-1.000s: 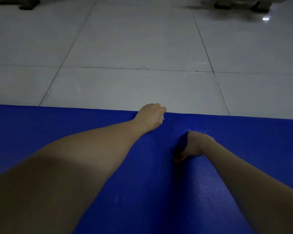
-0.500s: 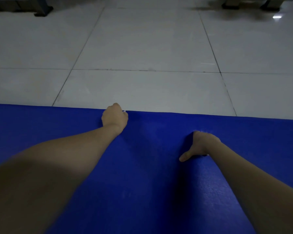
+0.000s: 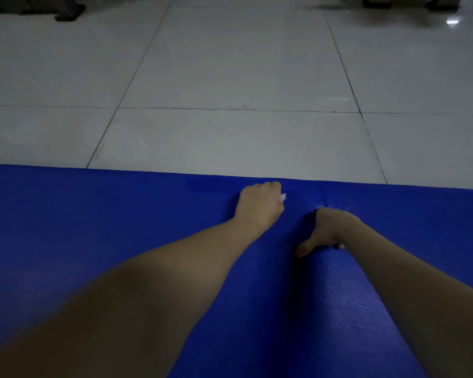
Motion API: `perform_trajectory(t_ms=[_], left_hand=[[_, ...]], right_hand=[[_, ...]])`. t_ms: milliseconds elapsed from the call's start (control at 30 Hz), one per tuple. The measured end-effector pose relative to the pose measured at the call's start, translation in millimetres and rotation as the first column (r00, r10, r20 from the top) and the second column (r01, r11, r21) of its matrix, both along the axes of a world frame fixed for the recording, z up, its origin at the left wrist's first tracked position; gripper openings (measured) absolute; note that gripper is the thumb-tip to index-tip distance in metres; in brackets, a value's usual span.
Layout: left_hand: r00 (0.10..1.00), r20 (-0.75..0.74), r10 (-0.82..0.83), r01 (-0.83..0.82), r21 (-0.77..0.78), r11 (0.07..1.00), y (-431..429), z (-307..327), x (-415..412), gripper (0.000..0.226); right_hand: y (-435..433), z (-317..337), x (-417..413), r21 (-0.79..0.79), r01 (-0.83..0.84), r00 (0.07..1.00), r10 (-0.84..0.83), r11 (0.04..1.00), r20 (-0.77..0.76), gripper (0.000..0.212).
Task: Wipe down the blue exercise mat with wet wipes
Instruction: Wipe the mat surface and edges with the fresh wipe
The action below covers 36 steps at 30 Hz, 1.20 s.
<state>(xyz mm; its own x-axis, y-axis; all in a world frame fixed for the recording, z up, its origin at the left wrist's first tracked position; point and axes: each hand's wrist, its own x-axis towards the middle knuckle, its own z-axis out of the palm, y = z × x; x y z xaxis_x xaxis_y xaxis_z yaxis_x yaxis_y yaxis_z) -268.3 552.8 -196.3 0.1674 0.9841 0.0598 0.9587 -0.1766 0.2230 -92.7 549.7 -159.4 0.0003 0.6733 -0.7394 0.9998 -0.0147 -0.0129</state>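
The blue exercise mat (image 3: 93, 227) lies flat on the pale tiled floor (image 3: 230, 77) under me and fills the lower half of my view. Its far edge runs straight across just beyond my knuckles. My left hand (image 3: 260, 205) is down on the mat close to that edge, fingers curled into a fist around a wet wipe (image 3: 283, 197) (only a small white corner pokes out on the right of the fist; the rest is hidden under my palm). My right hand (image 3: 331, 227) sits just beside it and a little nearer to me, with a strip of blue showing between the two. It is spread and pressing on the mat, thumb (image 3: 302, 249) splayed toward my left arm. Its fingers are mostly hidden behind the back of the hand, and the mat puckers into small wrinkles (image 3: 325, 207) where they dig in. Both bare forearms reach forward over the mat. At the top of the view, dark furniture feet (image 3: 66, 12) stand on the tiles, and a small bright glare (image 3: 452, 21) sits at the right.
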Motion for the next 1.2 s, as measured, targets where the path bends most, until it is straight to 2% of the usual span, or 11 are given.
perform_trajectory(t_ms=[67, 133, 233, 300, 400, 633, 767, 833, 967, 1067, 1200], left_hand=[[0.997, -0.079, 0.014, -0.013, 0.015, 1.0, 1, 1, -21, 0.028], [0.992, -0.089, 0.092, -0.089, 0.033, 0.995, -2, -2, -52, 0.028], [0.957, -0.021, 0.289, -0.288, 0.02, 0.957, -7, -12, -117, 0.029], [0.897, 0.064, 0.438, -0.439, 0.001, 0.899, -12, -15, -156, 0.032], [0.849, 0.1, 0.519, -0.519, -0.032, 0.854, -14, -16, -163, 0.034], [0.885, 0.146, 0.442, -0.436, -0.073, 0.897, -14, -8, -74, 0.032], [0.974, 0.102, 0.205, -0.2, -0.056, 0.978, -31, -5, -6, 0.032], [0.997, 0.04, 0.066, -0.064, -0.046, 0.997, -40, -8, 12, 0.029], [0.992, -0.038, -0.118, 0.121, 0.069, 0.99, -45, -3, -19, 0.031], [0.999, -0.035, 0.032, -0.032, -0.011, 0.999, -39, -6, -70, 0.027], [0.947, -0.019, 0.321, -0.32, 0.018, 0.947, -45, -13, -165, 0.034]], right_hand=[[0, 1, 0, -0.002, 0.007, 1.0, -0.007, 1.0, 0.006, 0.097], [-1, 1, 0, 0.001, 0.01, 1.0, -0.01, 1.0, 0.009, 0.099], [-3, 1, 0, 0.005, 0.012, 1.0, -0.013, 1.0, 0.021, 0.097], [-3, 2, -2, 0.006, 0.004, 1.0, -0.004, 1.0, 0.028, 0.096], [-2, 3, -4, 0.0, 0.022, 0.999, -0.022, 1.0, 0.025, 0.097], [-2, 3, -3, -0.015, 0.021, 0.999, -0.021, 1.0, 0.027, 0.104], [1, 2, -3, -0.02, 0.03, 0.999, -0.03, 0.999, 0.039, 0.107], [1, 1, -5, -0.043, 0.039, 0.999, -0.037, 0.998, 0.031, 0.117], [1, 4, -8, -0.062, 0.103, 0.994, -0.101, 0.993, 0.036, 0.131], [-2, 3, -6, -0.057, 0.128, 0.991, -0.126, 0.99, 0.039, 0.131], [-3, 3, -8, -0.064, 0.135, 0.991, -0.134, 0.989, 0.021, 0.127]])
